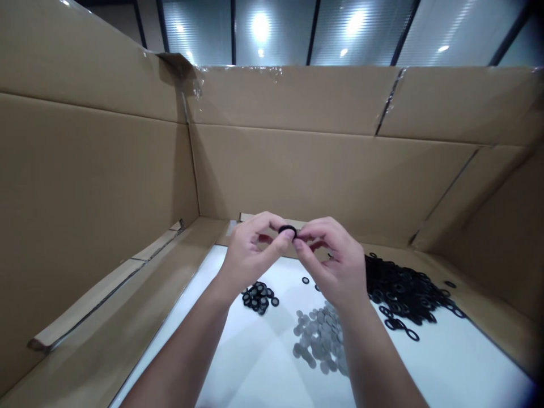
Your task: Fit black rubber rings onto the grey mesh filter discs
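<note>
Raised over the white board, my left hand pinches a black ring between thumb and fingers. My right hand meets it from the other side, thumb and fingertips closed at the ring's right edge. Whether a disc is also between those fingertips is hidden. Below the hands lies a spread of translucent grey discs, partly covered by my right forearm. Left of them sits a small heap of black rings with grey discs in their middles.
A large pile of black rings lies on the right, partly behind my right hand. One ring with a pale middle lies apart on the white board. Tall cardboard walls enclose the left, back and right sides.
</note>
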A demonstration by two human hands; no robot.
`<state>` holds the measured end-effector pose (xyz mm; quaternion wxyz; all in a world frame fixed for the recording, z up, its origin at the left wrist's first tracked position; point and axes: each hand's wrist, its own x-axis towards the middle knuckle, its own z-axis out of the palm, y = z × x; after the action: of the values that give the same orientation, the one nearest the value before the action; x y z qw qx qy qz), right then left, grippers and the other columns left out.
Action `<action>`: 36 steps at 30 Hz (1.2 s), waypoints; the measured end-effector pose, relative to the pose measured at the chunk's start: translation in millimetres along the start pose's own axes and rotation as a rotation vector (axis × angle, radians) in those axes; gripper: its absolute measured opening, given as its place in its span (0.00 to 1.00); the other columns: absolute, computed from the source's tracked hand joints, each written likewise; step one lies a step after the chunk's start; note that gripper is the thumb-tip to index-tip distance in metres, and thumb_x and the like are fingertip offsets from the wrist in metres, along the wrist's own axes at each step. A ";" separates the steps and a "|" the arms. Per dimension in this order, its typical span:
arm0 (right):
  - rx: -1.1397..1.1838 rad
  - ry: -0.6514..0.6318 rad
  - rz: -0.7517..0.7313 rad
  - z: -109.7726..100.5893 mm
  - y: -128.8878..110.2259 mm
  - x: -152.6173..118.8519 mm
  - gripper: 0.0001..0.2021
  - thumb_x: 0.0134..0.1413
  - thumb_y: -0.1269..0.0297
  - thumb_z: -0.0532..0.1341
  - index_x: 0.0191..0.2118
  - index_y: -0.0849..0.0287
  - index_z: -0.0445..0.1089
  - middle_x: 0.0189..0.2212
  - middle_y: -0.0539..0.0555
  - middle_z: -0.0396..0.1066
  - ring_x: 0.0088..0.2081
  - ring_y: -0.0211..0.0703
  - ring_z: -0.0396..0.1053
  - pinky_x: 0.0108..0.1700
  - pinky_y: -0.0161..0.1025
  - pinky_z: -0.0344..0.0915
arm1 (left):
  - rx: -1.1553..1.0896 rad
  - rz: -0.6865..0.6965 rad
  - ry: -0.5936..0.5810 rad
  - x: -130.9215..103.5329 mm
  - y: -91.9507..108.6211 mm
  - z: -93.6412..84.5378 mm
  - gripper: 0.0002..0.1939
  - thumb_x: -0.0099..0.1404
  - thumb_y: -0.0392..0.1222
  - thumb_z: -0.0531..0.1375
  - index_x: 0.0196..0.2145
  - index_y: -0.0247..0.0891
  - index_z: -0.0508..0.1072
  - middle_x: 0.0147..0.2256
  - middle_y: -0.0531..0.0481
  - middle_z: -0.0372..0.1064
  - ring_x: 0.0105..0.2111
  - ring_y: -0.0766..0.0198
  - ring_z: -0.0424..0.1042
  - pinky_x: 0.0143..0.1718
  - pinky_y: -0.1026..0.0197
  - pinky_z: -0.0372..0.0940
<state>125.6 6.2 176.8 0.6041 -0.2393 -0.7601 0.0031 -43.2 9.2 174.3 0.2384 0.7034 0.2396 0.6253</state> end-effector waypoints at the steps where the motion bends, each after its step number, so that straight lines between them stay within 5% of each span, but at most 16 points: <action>1: 0.011 -0.033 0.010 -0.9 0.8 -0.1 0.06 0.58 0.71 0.65 0.41 0.55 0.72 0.36 0.51 0.73 0.32 0.37 0.72 0.30 0.35 0.73 | -0.063 -0.060 -0.028 1.0 -0.1 -0.9 0.06 0.66 0.43 0.64 0.36 0.37 0.76 0.34 0.48 0.74 0.32 0.66 0.74 0.31 0.66 0.72; 5: 0.032 -0.140 -0.014 -6.8 4.0 -0.6 0.17 0.58 0.73 0.65 0.52 0.53 0.72 0.43 0.52 0.73 0.35 0.35 0.74 0.33 0.35 0.75 | -0.278 -0.245 -0.157 4.4 -0.9 -5.2 0.08 0.65 0.43 0.66 0.35 0.36 0.76 0.34 0.48 0.74 0.32 0.66 0.75 0.31 0.65 0.72; 11: -0.041 -0.084 -0.108 -8.5 6.6 0.2 0.13 0.58 0.72 0.66 0.48 0.53 0.74 0.39 0.51 0.72 0.32 0.35 0.72 0.32 0.35 0.74 | -0.407 -0.394 -0.224 5.4 -2.8 -7.1 0.08 0.64 0.44 0.66 0.35 0.36 0.76 0.35 0.47 0.75 0.33 0.65 0.76 0.31 0.64 0.72; 18: -0.209 0.015 -0.013 8.9 4.1 -3.6 0.10 0.54 0.70 0.67 0.41 0.53 0.71 0.33 0.49 0.72 0.31 0.37 0.72 0.29 0.34 0.72 | -0.453 -0.463 -0.155 6.4 -4.9 -2.1 0.10 0.62 0.43 0.67 0.30 0.34 0.74 0.28 0.50 0.71 0.26 0.70 0.71 0.29 0.66 0.69; 23: -0.093 -0.127 -0.034 0.8 8.2 -2.1 0.14 0.59 0.70 0.64 0.51 0.51 0.71 0.44 0.52 0.71 0.37 0.36 0.74 0.35 0.35 0.75 | -0.421 -0.472 -0.127 7.6 -4.3 -2.3 0.08 0.62 0.42 0.67 0.31 0.34 0.75 0.31 0.50 0.71 0.30 0.69 0.72 0.32 0.66 0.69; 28: -0.174 -0.051 -0.008 2.2 12.0 -2.4 0.07 0.56 0.70 0.67 0.39 0.54 0.69 0.37 0.50 0.70 0.34 0.37 0.72 0.31 0.35 0.74 | -0.392 -0.479 -0.111 8.1 -6.4 -1.2 0.09 0.61 0.42 0.67 0.30 0.34 0.74 0.27 0.51 0.71 0.27 0.69 0.71 0.31 0.64 0.70; 33: -0.154 -0.136 0.010 8.2 12.2 -3.8 0.18 0.57 0.71 0.64 0.52 0.50 0.68 0.45 0.53 0.70 0.39 0.39 0.73 0.35 0.37 0.76 | -0.372 -0.491 -0.113 7.8 -6.6 -0.5 0.08 0.60 0.42 0.67 0.30 0.34 0.74 0.27 0.52 0.69 0.27 0.69 0.71 0.32 0.63 0.69; 36: -0.183 -0.084 0.026 11.9 12.8 -5.4 0.12 0.55 0.72 0.65 0.44 0.51 0.70 0.41 0.51 0.69 0.38 0.39 0.72 0.34 0.37 0.74 | -0.367 -0.504 -0.124 6.9 -5.9 1.4 0.08 0.60 0.41 0.67 0.29 0.34 0.73 0.28 0.52 0.68 0.27 0.70 0.69 0.32 0.64 0.68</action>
<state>120.2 19.0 164.8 0.5472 -0.3030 -0.7787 -0.0482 -41.3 18.1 175.7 0.5230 0.6039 0.2744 0.5353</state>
